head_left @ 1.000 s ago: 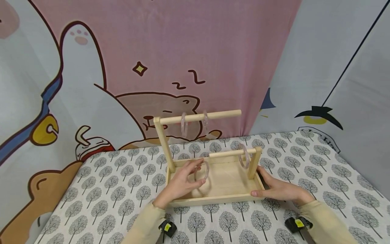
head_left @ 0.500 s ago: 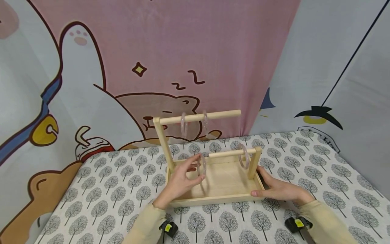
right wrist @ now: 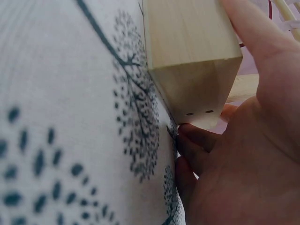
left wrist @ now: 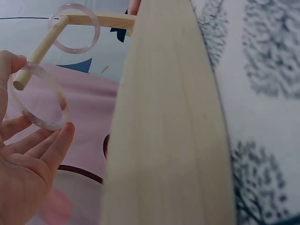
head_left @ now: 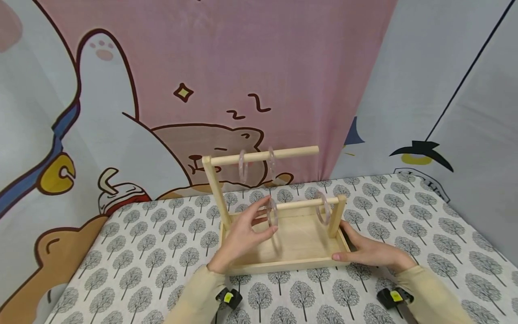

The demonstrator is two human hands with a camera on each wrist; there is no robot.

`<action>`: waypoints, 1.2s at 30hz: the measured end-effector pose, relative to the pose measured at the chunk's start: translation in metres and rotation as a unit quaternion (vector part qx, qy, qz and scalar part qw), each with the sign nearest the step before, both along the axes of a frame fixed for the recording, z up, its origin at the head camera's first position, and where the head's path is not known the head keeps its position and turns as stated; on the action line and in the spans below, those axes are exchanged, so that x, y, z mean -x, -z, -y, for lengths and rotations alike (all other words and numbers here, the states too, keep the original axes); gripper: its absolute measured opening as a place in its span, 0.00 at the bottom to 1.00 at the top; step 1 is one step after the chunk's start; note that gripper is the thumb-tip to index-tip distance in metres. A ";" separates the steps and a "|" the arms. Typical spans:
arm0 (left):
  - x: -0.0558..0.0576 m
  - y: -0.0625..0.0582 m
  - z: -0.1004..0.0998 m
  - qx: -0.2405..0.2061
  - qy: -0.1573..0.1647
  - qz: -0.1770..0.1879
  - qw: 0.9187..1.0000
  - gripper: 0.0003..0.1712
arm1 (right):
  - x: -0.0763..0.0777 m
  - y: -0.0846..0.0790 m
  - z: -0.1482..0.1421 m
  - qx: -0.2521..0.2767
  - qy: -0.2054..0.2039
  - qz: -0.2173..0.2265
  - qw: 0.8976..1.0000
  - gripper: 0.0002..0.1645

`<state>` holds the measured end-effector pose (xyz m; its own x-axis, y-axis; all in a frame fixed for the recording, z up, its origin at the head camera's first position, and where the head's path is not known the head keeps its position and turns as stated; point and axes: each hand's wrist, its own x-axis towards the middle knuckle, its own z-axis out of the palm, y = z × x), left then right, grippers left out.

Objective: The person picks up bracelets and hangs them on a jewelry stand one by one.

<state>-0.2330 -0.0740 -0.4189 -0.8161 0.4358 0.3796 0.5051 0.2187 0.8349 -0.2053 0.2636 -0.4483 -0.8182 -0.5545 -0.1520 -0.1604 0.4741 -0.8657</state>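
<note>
My left hand [head_left: 247, 231] pinches a translucent pale bangle [head_left: 275, 216] between thumb and fingers at the free end of the lower rod [head_left: 301, 204]. In the left wrist view, the rod's end shows inside the outline of that bangle [left wrist: 63, 101]. Another bangle [head_left: 326, 209] hangs on the lower rod near its short post [head_left: 337, 217]. Two more, a left bangle [head_left: 242, 166] and a right bangle [head_left: 272, 163], hang on the upper rod [head_left: 299, 151]. My right hand [head_left: 372, 252] grips the right end of the wooden tray stand [head_left: 283, 266], thumb at its front corner.
A tall post [head_left: 216, 193] at the tray's left end carries the upper rod, whose right end is free. The stand sits on a tree-print tablecloth [head_left: 162, 270]. Behind the table hangs a cartoon-print curtain [head_left: 226, 58].
My left hand has raised the bangle from over the tray floor and brought it right, to the lower rod's free end. My right hand keeps its grip on the stand.
</note>
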 end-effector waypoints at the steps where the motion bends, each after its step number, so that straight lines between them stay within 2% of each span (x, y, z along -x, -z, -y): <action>1: 0.001 -0.001 -0.001 -0.006 0.003 0.003 1.000 0.44 | 0.000 0.000 0.000 0.000 0.000 0.001 1.000 0.60; 8: 0.004 -0.005 -0.011 -0.027 0.010 0.008 1.000 0.45 | -0.001 -0.001 0.000 -0.003 0.005 0.008 1.000 0.61; 17: 0.009 -0.006 -0.026 -0.049 0.030 -0.004 0.998 0.44 | -0.001 -0.001 0.000 -0.006 0.009 0.016 1.000 0.61; 23: 0.010 -0.005 -0.036 -0.043 0.034 0.006 0.998 0.45 | -0.001 -0.002 0.002 -0.004 0.008 0.008 1.000 0.61; 29: 0.012 -0.007 -0.044 -0.043 0.041 -0.001 0.998 0.44 | 0.000 0.000 0.002 -0.003 0.006 -0.002 1.000 0.61; 36: 0.013 -0.011 -0.047 -0.010 0.023 0.003 1.000 0.45 | 0.000 0.002 0.001 0.000 0.002 -0.004 1.000 0.62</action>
